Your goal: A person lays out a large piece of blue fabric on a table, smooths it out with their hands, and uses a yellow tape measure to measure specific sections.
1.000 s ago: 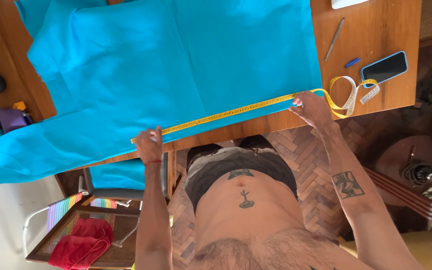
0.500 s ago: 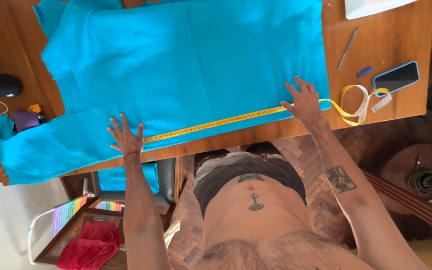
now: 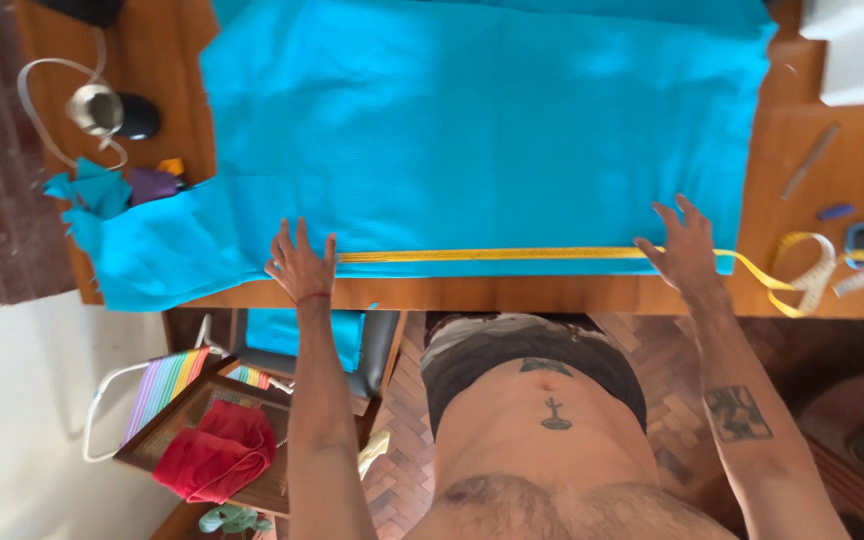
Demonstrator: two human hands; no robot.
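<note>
One yellow measuring tape along one turquoise cloth, two hands, left, right, pressing flat, fingers spread

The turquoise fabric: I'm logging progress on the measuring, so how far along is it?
Done: the turquoise fabric lies spread on the wooden table, with the yellow tape measure laid straight along its near edge. In hand: the left hand and right hand press flat at the tape's ends. Left: no mark or cut shows.

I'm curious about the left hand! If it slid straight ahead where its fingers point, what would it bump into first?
Probably nothing solid: the left hand lies flat on the blue cloth, fingers pointing across it, and only more cloth shows ahead.
</note>
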